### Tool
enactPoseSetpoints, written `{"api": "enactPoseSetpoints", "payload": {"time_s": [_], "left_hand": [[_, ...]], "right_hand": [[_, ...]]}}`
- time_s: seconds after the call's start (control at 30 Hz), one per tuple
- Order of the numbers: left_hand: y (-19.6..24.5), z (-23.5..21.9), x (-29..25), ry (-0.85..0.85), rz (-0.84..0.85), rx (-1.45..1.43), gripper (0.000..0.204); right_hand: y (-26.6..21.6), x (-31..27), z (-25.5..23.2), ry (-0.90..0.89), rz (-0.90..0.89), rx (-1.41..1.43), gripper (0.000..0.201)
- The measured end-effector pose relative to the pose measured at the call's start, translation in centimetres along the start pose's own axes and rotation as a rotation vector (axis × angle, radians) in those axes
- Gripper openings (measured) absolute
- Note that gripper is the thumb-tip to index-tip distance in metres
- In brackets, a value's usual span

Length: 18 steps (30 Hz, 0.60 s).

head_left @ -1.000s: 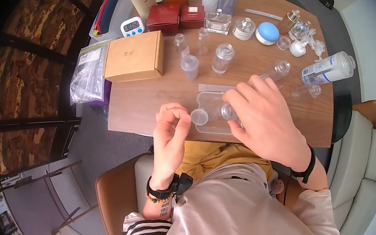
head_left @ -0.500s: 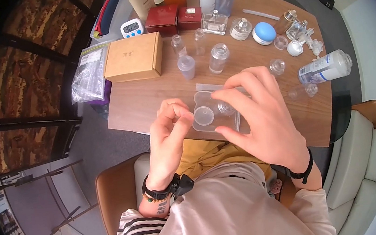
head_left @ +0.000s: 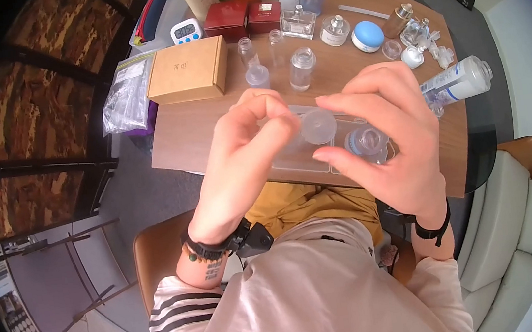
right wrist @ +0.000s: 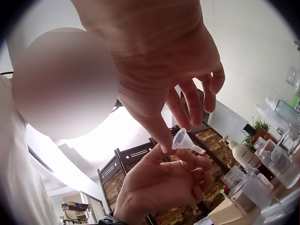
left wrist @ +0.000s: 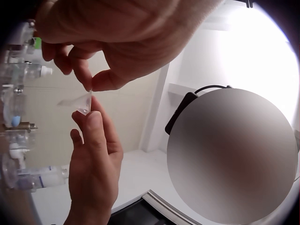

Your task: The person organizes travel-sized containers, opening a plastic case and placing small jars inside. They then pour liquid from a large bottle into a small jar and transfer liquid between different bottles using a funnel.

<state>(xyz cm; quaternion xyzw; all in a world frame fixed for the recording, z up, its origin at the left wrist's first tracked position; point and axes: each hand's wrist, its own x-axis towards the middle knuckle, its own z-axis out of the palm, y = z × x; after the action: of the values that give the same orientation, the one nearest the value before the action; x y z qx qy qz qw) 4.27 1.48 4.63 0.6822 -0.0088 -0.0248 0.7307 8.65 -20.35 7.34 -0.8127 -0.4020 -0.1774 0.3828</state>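
My left hand (head_left: 247,145) pinches a small clear plastic funnel (head_left: 319,126) by its rim between thumb and fingertip. In the right wrist view the funnel (right wrist: 182,139) shows its wide mouth and narrow spout. My right hand (head_left: 391,131) arches at its right, thumb and forefinger spread on either side of the funnel. The hands are raised over the near part of the table. Below the right hand, a clear bottle (head_left: 365,142) with an uncapped neck shows between thumb and palm. A clear plastic tray (head_left: 302,160) lies under the funnel, partly hidden by the hands.
Beyond the hands stand a clear bottle (head_left: 302,68), a frosted cup (head_left: 257,76) and small vials (head_left: 246,50). A cardboard box (head_left: 188,72) is at left. Perfume bottles (head_left: 298,22) and a blue-lidded jar (head_left: 368,37) stand behind; a large labelled bottle (head_left: 458,82) lies at right.
Both hands have risen from the table, the left carrying the funnel to the right. The right hand's fingers have spread and come away from the bottle, and now stand around the funnel.
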Motion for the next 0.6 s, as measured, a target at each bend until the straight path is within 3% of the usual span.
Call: {"api": "enactPoseSetpoints", "payload": {"time_s": [0.13, 0.37, 0.43, 0.6], "left_hand": [[0.1, 0.3, 0.5, -0.078, -0.126, -0.025, 0.015], [-0.5, 0.1, 0.7, -0.07, -0.134, -0.04, 0.015], [-1.0, -0.1, 0.8, -0.064, -0.115, -0.015, 0.028], [-1.1, -0.2, 0.7, -0.056, -0.088, 0.068, 0.023]], "right_hand": [[0.6, -0.5, 0.4, -0.008, 0.026, 0.027, 0.049], [1.2, -0.4, 0.9, -0.048, 0.087, 0.066, 0.041], [1.3, -0.4, 1.0, -0.057, 0.102, 0.077, 0.04], [1.9, -0.8, 1.2, -0.087, 0.13, 0.099, 0.039]]}}
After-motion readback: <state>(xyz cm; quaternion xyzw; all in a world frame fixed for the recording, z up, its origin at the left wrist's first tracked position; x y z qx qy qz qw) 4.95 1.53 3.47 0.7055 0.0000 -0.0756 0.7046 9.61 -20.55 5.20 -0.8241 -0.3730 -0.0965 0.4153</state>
